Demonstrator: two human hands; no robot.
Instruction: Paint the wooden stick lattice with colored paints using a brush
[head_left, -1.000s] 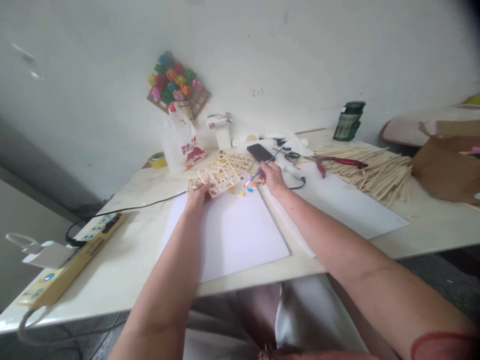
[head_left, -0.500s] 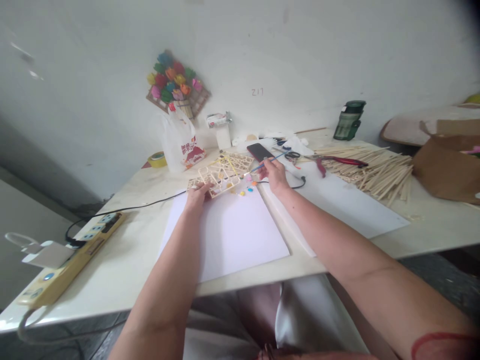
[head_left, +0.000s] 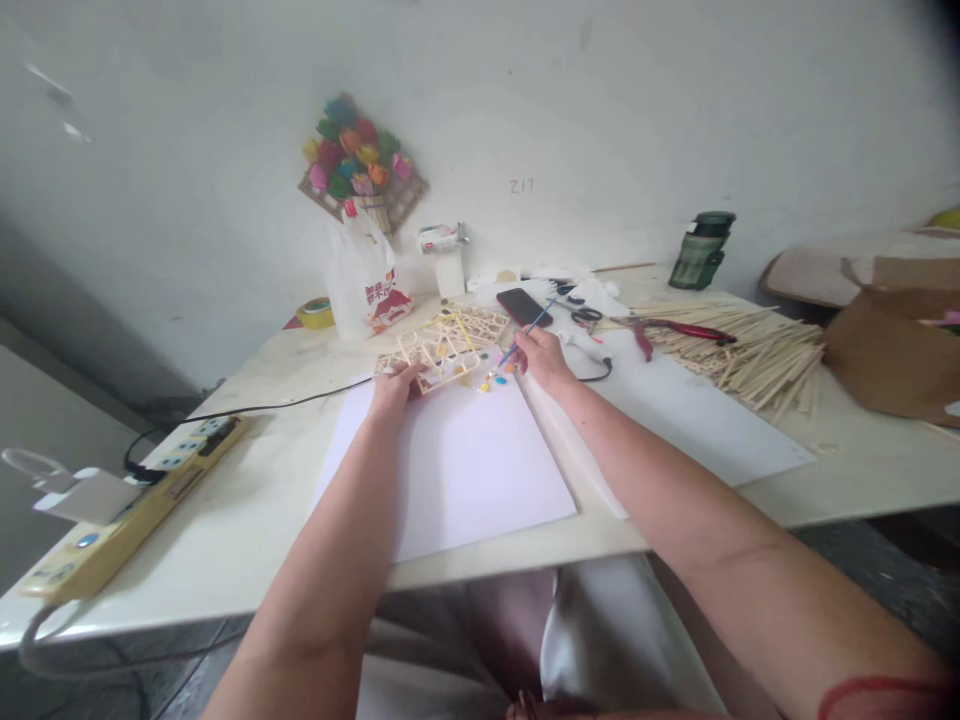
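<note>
My left hand [head_left: 396,388] is closed on the near left corner of a pale wooden stick lattice [head_left: 448,375], which is tilted over a white sheet of paper [head_left: 480,470]. A thin blue paintbrush [head_left: 532,325] is pinched in my right hand [head_left: 541,358]. Its tip points down at small dabs of paint, among them a yellow dab [head_left: 485,387] and a blue dab [head_left: 501,380], just right of the lattice. More pale latticework [head_left: 480,322], partly with yellow sticks, lies behind the held piece.
A black phone [head_left: 523,306], scissors [head_left: 586,315], red-handled pliers [head_left: 686,328] and a heap of wooden sticks [head_left: 757,355] lie to the right. A green bottle [head_left: 702,250] stands behind. At left are a plastic bag [head_left: 360,285], yellow tape [head_left: 315,314] and a power strip [head_left: 161,500] with its cable.
My right hand has turned the brush steeper, and its tip has moved down from near the lattice to the paint dabs. My left hand keeps its hold on the lattice.
</note>
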